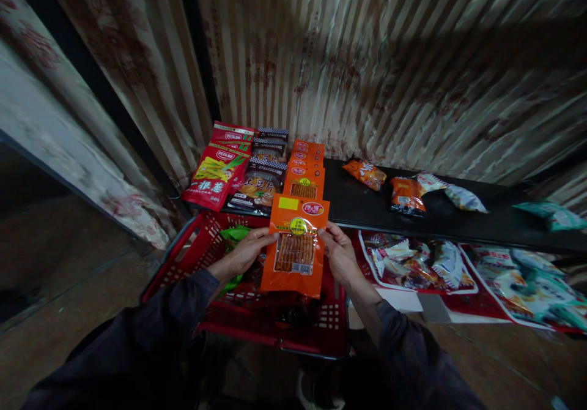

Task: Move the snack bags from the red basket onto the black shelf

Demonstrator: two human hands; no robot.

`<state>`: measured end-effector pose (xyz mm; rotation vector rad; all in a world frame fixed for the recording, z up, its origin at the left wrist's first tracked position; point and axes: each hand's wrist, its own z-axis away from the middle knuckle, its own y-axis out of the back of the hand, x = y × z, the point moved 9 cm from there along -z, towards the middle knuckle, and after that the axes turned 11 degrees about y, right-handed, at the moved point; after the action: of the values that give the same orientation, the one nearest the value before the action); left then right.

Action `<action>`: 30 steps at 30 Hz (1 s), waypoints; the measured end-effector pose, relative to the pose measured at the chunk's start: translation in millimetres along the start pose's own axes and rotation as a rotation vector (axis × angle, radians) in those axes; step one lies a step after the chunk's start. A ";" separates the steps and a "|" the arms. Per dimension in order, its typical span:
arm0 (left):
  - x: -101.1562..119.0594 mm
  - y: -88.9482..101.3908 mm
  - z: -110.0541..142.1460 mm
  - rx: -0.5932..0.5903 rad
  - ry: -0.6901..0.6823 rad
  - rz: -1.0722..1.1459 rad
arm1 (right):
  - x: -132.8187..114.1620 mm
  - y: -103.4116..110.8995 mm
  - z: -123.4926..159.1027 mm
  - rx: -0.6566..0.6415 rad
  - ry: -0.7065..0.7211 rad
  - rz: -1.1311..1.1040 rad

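Both my hands hold one orange snack packet [296, 245] upright over a red shopping basket [192, 251]. My left hand [250, 249] grips the packet's left edge with fingers closed on it. On the packet's right edge, my right hand [338, 252] pinches in the same way. The packet has a clear window showing brown sticks and a yellow round label. Just beyond it, a row of matching orange packets [305, 168] lies overlapped on a black shelf [458, 217].
Red packets [220, 168] and dark checkered packets [263, 174] lie left of the orange row. Loose orange and pale snack bags [406, 193] sit further right on the shelf. Below it are red trays of mixed packets [413, 263]. A corrugated wall stands behind.
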<state>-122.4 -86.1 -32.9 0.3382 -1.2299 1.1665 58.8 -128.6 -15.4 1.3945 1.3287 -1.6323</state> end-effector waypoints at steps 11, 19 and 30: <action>3.3 -1.2 0.4 0.019 -0.004 0.034 | -2.6 -0.5 -1.5 -0.003 0.013 -0.014; 7.3 1.5 -2.0 0.014 -0.050 0.027 | 0.6 -9.6 1.7 -0.142 -0.002 -0.088; 13.2 -3.9 -2.6 0.061 -0.074 0.121 | 1.2 -11.6 5.0 -0.206 -0.050 -0.103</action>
<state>-119.2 -79.2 -21.2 0.3595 -1.2957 1.3070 46.3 -129.5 -13.3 1.1748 1.5141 -1.5353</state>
